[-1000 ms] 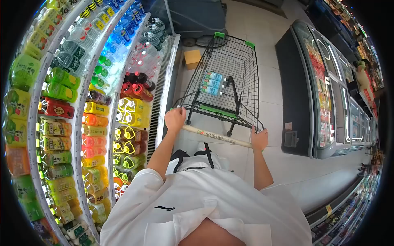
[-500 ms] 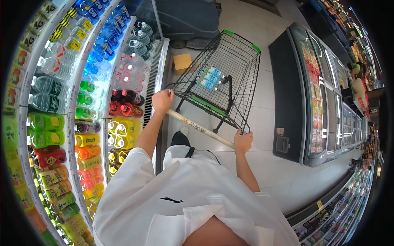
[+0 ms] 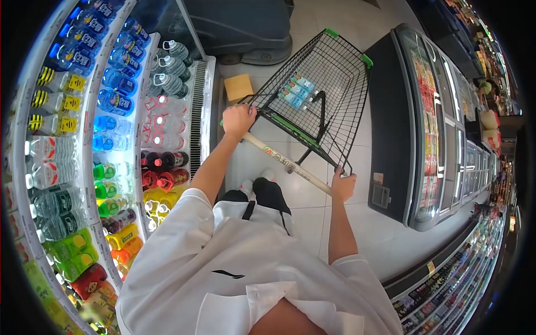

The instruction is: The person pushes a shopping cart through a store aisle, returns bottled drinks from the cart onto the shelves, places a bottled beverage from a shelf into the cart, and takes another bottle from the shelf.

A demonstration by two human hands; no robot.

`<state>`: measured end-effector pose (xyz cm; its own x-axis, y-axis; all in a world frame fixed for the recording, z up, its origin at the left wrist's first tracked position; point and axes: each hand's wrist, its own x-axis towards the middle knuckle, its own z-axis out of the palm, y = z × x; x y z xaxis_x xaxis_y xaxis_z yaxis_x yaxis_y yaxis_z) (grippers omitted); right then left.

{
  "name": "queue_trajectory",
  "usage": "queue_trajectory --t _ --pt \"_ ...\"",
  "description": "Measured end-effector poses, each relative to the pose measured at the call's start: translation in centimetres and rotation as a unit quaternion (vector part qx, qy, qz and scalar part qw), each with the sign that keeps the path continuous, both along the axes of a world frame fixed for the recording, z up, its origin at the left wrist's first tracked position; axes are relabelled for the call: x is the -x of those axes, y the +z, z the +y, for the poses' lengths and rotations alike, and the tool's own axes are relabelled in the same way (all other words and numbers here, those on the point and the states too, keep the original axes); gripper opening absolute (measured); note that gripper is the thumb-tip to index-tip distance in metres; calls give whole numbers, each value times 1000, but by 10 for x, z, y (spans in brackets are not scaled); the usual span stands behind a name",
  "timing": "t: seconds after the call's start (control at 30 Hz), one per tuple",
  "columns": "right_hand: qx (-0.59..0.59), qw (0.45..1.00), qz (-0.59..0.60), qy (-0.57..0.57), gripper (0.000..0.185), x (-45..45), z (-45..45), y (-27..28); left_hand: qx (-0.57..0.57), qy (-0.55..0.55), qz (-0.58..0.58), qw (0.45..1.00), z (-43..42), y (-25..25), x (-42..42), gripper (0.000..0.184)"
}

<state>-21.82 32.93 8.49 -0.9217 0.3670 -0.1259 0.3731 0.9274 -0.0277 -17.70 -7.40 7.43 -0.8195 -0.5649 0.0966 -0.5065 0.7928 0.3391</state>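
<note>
A black wire shopping cart with green corner trim stands in front of me, angled slightly to the right. My left hand is wrapped round the left end of its pale handle bar. Round the bar's right end my right hand is closed in the same way. Several small bottles with light-blue labels lie side by side in the cart's basket.
Lit drink shelves filled with bottles run along my left. A chest freezer stands on the right. Past the shelf's end, a yellow-brown box sits on the floor near a dark grey machine. More shelves line the lower right.
The cart and both hands have shifted right and slightly upward in view. Shelf bottles sit lower and further left. Both of my feet now show below the handle. Both hands keep their grip.
</note>
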Motion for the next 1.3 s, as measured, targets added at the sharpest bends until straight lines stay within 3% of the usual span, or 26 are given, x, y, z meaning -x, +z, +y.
queue_trajectory --t 0.1,0.17,0.7,1.3 --pt "-4 1000 28 -8 70 45 10 -5 -1 -21 4 1000 10 -5 46 38" --pt "-2 1000 26 6 70 78 22 -11 -13 -19 87 996 16 -8 75 44" --pt "23 997 54 -48 62 309 75 -10 -15 -54 6 998 74 -4 320 43" --pt "-32 978 73 -191 58 369 35 -10 -23 -208 11 978 54 -12 519 45"
